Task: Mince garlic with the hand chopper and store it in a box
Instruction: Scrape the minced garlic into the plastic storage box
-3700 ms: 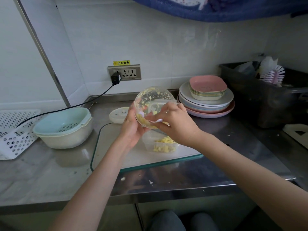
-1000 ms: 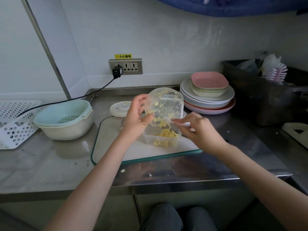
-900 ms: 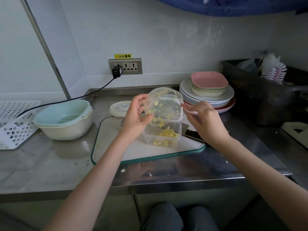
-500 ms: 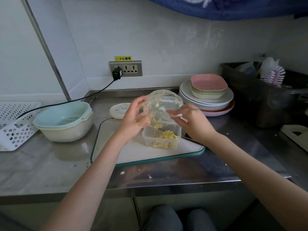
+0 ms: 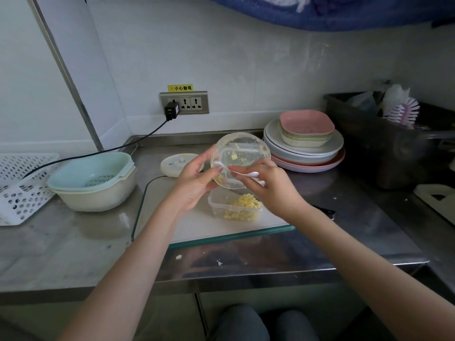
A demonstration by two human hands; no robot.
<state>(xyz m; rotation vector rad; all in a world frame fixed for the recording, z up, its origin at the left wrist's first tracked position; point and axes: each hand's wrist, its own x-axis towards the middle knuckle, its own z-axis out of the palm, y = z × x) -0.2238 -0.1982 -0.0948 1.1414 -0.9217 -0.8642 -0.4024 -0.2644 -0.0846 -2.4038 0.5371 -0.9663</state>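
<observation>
My left hand [image 5: 194, 178] grips the clear chopper bowl [image 5: 242, 153] by its left rim and tilts its mouth toward me, above the clear plastic box [image 5: 236, 207]. Bits of minced garlic cling to the bowl's inner wall. My right hand [image 5: 268, 188] pinches a small white spoon [image 5: 242, 173] whose tip reaches inside the bowl at its left side. The box stands on the glass cutting board [image 5: 157, 205] and holds a heap of yellow minced garlic [image 5: 243, 205]. The chopper's white lid [image 5: 176, 164] lies flat behind the board.
A mint colander in a cream basin [image 5: 92, 180] stands to the left, a white perforated basket [image 5: 19, 185] beyond it. Stacked plates and bowls [image 5: 305, 141] sit at the back right, a dark bin [image 5: 384, 139] further right. A black cable [image 5: 103, 151] runs from the wall socket.
The spoon has gone back into the bowl and swept to its left side. The bowl's mouth has tipped up more toward me. More garlic lies in the box than 3.7 s ago.
</observation>
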